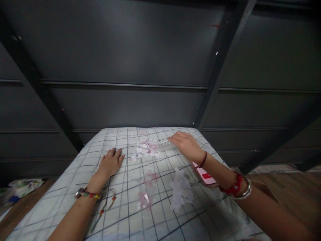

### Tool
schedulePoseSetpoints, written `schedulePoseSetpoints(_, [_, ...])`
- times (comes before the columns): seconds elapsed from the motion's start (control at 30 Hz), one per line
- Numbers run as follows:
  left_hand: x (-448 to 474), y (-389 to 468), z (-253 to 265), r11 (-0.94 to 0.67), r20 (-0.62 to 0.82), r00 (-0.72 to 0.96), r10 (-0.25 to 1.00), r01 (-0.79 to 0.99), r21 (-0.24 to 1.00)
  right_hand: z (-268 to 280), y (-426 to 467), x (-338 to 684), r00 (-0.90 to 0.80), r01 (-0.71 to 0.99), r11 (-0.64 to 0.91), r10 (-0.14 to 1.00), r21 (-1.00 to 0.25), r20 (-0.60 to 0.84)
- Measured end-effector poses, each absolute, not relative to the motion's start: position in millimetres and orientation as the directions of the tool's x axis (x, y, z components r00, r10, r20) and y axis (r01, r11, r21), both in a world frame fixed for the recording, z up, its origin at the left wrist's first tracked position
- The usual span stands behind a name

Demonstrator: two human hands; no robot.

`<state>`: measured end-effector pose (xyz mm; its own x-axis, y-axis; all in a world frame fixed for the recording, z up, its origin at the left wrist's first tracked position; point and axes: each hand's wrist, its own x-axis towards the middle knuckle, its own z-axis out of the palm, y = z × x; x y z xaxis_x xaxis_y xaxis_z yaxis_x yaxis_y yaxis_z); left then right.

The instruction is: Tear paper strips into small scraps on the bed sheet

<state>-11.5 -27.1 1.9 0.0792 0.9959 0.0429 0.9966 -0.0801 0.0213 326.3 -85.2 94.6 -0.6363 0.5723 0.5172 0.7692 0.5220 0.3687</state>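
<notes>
My left hand (111, 162) lies flat on the checked cloth, fingers stretched out, with nothing in it. My right hand (187, 145) is closed on the end of a white striped strip (164, 144); its exact kind is too blurred to make out. The strip's far end touches a pile of paper scraps (146, 147), white with pinkish marks. Nearer to me, a second heap of white paper scraps (181, 190) lies below my right hand. Left of that heap are pinkish, shiny patches (145, 199) on the cloth.
A white cloth with dark grid lines (120, 217) covers the table. Under my right forearm lies a flat pink and red object (207, 175), partly hidden. Dark metal panels (130, 107) stand behind the table. Plastic bags (23, 187) lie low at the left.
</notes>
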Motion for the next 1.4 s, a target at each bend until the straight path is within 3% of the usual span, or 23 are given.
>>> schedulePoseSetpoints(0.23, [-10,-28,4,-0.086,0.022,0.086,0.996,0.996,0.019,103,-91,332,-0.673,0.74,0.553,0.607,0.383,0.422])
schedulePoseSetpoints(0.53, [-8,-31,9,-0.075,0.005,0.075,0.997,0.996,0.047,106,-91,330,-0.679,0.734,0.537,0.549,0.416,0.488])
schedulePoseSetpoints(0.77, [-9,-30,7,-0.08,0.011,0.079,0.997,0.996,0.031,106,-95,337,-0.698,0.716,0.553,0.573,0.425,0.43])
schedulePoseSetpoints(0.93, [-8,-30,9,-0.065,-0.019,0.066,0.998,0.997,0.038,112,-100,341,-0.693,0.721,0.534,0.544,0.442,0.474])
schedulePoseSetpoints(1.23, [-7,-30,9,-0.077,0.007,0.077,0.997,0.997,0.024,99,-83,322,-0.63,0.774,0.462,0.63,0.433,0.454])
schedulePoseSetpoints(1.4, [-7,-30,10,-0.067,-0.007,0.068,0.998,0.998,0.009,98,-84,323,-0.643,0.765,0.462,0.588,0.449,0.491])
